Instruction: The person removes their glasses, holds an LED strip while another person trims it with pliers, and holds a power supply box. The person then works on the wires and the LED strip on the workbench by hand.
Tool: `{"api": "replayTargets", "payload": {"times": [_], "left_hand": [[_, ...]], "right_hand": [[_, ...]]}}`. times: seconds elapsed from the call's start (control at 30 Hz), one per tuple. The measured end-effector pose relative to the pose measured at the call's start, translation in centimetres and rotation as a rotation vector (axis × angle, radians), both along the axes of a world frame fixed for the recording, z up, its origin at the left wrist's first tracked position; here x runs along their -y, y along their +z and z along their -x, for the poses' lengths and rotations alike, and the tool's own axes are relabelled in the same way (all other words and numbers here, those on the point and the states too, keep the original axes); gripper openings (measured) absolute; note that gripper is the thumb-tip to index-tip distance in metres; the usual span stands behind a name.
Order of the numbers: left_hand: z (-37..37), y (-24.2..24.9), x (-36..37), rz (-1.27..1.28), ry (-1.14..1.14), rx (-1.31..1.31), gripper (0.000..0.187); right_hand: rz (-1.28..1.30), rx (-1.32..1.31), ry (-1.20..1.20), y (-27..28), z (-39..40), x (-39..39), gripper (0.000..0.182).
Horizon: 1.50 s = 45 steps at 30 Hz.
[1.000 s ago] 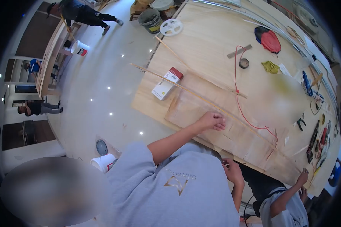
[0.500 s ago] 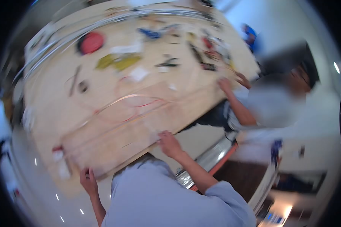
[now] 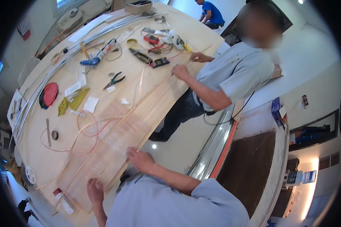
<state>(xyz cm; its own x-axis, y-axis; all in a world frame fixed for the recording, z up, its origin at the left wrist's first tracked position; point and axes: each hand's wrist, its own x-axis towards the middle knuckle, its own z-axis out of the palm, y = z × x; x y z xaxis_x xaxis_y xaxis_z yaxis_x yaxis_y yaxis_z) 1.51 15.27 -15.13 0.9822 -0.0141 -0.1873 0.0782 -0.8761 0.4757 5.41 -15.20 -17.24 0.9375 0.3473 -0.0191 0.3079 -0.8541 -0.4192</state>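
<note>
My left hand (image 3: 96, 191) is at the near left edge of the table, its fingers curled in; whatever they hold, if anything, cannot be made out. Farther right along that edge is my right hand (image 3: 141, 159), fingers bent together beside a clear sheet (image 3: 113, 132); its grip is hidden. A long thin strip (image 3: 115, 126) runs diagonally across the sheet. Loops of red wire (image 3: 78, 125) lie on and beside it. Close to my left hand lies a white tube with a red end (image 3: 64, 201).
Across the table are pliers (image 3: 114, 80), a caulking gun (image 3: 99, 55), a red multimeter (image 3: 151, 39), a roll of tape (image 3: 55, 135) and long metal rods (image 3: 66, 55). A co-worker (image 3: 231, 72) stands at the right edge, hands at the strip's far end. Another person (image 3: 212, 14) is behind.
The view has turned and sharpened, so the table appears rotated. My hands remain by its near edge. The co-worker's hands remain at the table's right edge.
</note>
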Motion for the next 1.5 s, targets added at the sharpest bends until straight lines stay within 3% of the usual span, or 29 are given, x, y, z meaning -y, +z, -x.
{"api": "replayTargets", "payload": {"times": [0.17,0.27,0.4,0.57,0.77,0.9,1.17,1.33,1.5], "left_hand": [[-0.9,3.2,6.7,0.039,0.192,-0.129,0.034],[-0.3,3.4,10.5,0.194,0.127,-0.300,0.036],[1.9,2.6,13.7,0.169,-0.036,-0.400,0.038],[3.4,2.2,12.9,0.076,-0.067,-0.543,0.045],[3.9,2.0,9.0,-0.010,0.172,-0.397,0.041],[3.6,0.0,6.7,-0.050,0.262,-0.111,0.036],[2.8,0.8,7.1,-0.172,0.194,-0.152,0.042],[2.2,1.0,5.9,-0.148,0.131,-0.215,0.042],[2.5,1.6,5.6,-0.145,0.110,-0.221,0.045]], "right_hand": [[-0.182,-0.025,0.214,-0.8,-1.3,4.4,0.042],[-0.236,0.025,0.263,-2.0,-0.9,5.5,0.045],[-0.229,-0.025,0.276,-2.0,-0.9,5.6,0.048],[-0.205,-0.055,0.252,-1.6,-0.8,5.0,0.051],[-0.095,-0.108,0.260,-0.9,-0.9,4.1,0.046],[-0.035,-0.116,0.267,-0.3,-0.9,3.9,0.042],[-0.044,-0.103,0.225,-0.1,-0.6,3.4,0.036],[-0.020,-0.203,0.202,-0.1,-0.6,2.9,0.060],[0.045,-0.201,0.243,0.1,-0.7,2.7,0.057]]}}
